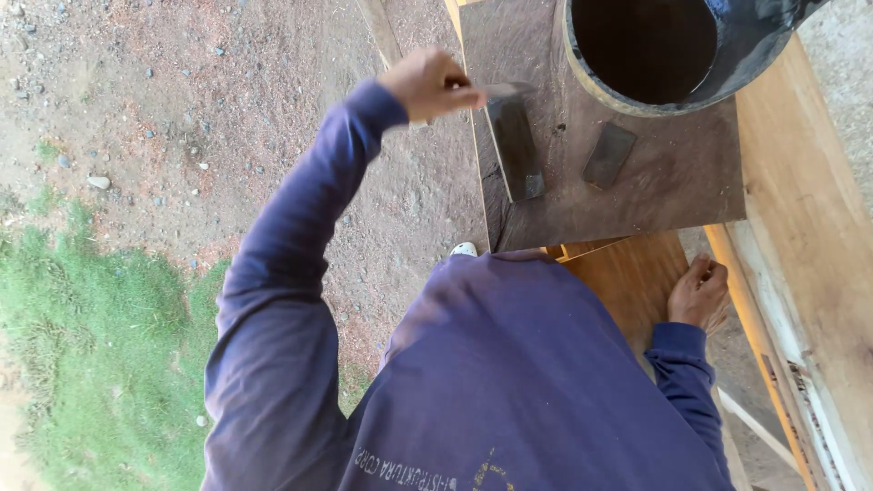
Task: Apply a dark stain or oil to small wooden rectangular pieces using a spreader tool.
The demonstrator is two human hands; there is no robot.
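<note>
Clearly, a thin metal blade (506,90) is gripped in the closed left hand (429,84) and laid on the far end of a long dark whetstone (516,147), so sharpening is judged underway, not finished. A second, smaller stone (608,155) is left unused nearby on the rough dark slab (673,186). The right hand (698,294) is rested, loosely curled and empty, on a smooth wooden plank (627,277) below a black bucket (737,55).

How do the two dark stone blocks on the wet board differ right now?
The long stone is larger than the small stone. The long stone lies near the board's left edge, with the left hand holding a blade at its far end; the small stone lies untouched nearer the black bucket. Both are dark, rectangular and lie flat.
</note>
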